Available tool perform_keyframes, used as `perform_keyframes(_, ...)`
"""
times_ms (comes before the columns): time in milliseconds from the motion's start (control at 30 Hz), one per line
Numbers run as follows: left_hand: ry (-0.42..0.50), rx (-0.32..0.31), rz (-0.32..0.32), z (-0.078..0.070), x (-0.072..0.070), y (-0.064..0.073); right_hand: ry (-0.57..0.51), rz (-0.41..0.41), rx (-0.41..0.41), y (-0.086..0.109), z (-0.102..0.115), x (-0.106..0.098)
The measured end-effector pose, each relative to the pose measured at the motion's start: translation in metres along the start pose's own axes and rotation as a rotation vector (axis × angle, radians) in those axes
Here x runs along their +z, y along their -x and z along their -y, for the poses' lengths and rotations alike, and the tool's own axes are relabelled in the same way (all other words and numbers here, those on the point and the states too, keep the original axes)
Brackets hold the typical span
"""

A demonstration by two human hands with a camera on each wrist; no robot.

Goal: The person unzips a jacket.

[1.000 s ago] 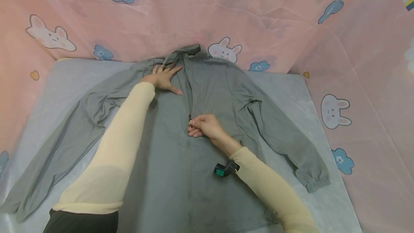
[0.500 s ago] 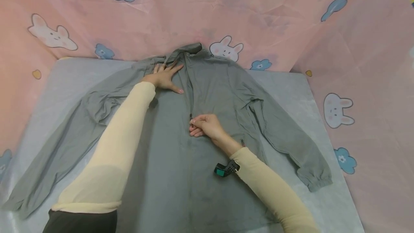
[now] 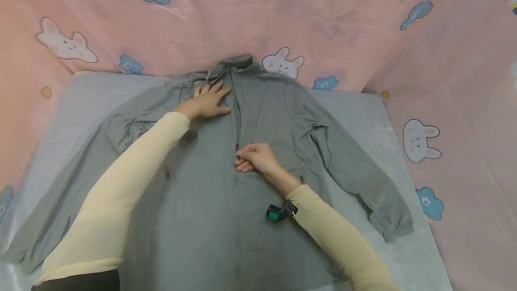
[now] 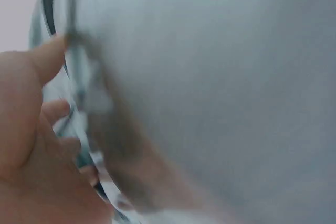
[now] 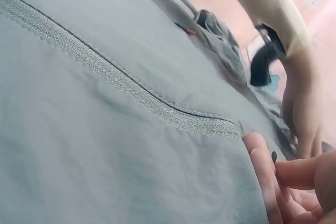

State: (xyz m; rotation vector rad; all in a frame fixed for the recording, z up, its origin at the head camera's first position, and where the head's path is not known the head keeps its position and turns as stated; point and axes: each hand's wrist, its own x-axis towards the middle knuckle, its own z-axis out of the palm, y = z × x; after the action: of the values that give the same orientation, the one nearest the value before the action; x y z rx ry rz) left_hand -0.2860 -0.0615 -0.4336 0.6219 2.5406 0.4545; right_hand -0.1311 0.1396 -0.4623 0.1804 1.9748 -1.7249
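A grey-green zip jacket (image 3: 266, 98) lies front up, collar at the far end and sleeves spread to both sides. My left hand (image 3: 205, 103) rests on its upper front just below the collar (image 3: 232, 62), fingers spread. Lower down, my right hand (image 3: 257, 160) pinches the dark zipper pull (image 3: 238, 148) between thumb and fingers. Above the pull the front is slightly parted; below it the zipper (image 5: 131, 90) runs joined in the right wrist view. The left wrist view is blurred, with the left thumb (image 4: 50, 59) against the fabric.
The jacket lies on a table with a light grey cover (image 3: 347, 107). A pink curtain (image 3: 226, 17) with bunny and flower prints surrounds the far side and both flanks. Small pocket zipper pulls with red show on the jacket front. A black wrist device (image 3: 281, 211) sits at the right wrist.
My left hand has shifted slightly down and right on the jacket, and the left forearm has swung out left, uncovering a pocket zipper pull. The right hand has stayed at the main zipper pull.
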Motion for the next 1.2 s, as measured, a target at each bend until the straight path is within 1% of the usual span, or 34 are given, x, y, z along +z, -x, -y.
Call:
perform_keyframes(100, 0.006, 0.03, -0.045, -0.01, 0.014, 0.014, -0.001, -0.002, 0.003, 0.0, -0.001, 0.001)
perform_keyframes(133, 0.006, 0.034, -0.045, -0.013, 0.019, 0.02, -0.001, -0.001, 0.002, 0.0, -0.001, 0.001)
perform_keyframes(233, 0.007, 0.031, -0.025, -0.019, 0.033, 0.036, -0.001, -0.001, -0.001, 0.001, -0.001, 0.001)
perform_keyframes(333, -0.009, 0.006, -0.001, -0.021, 0.044, 0.049, -0.006, 0.002, 0.003, 0.001, 0.0, 0.001)
perform_keyframes(467, -0.047, -0.016, 0.013, -0.022, 0.052, 0.058, -0.008, 0.008, 0.003, 0.002, -0.001, 0.0)
perform_keyframes(633, -0.077, -0.039, 0.025, -0.024, 0.055, 0.059, -0.014, 0.007, 0.002, 0.002, -0.002, 0.002)
perform_keyframes(800, -0.081, -0.078, 0.047, -0.024, 0.055, 0.054, -0.017, 0.011, 0.007, 0.004, -0.002, 0.003)
perform_keyframes(1100, -0.094, -0.135, 0.109, -0.029, 0.05, 0.049, -0.027, 0.036, 0.059, 0.007, 0.0, 0.0)
perform_keyframes(1200, -0.097, -0.142, 0.128, -0.029, 0.048, 0.047, -0.035, 0.05, 0.078, 0.009, 0.0, 0.0)
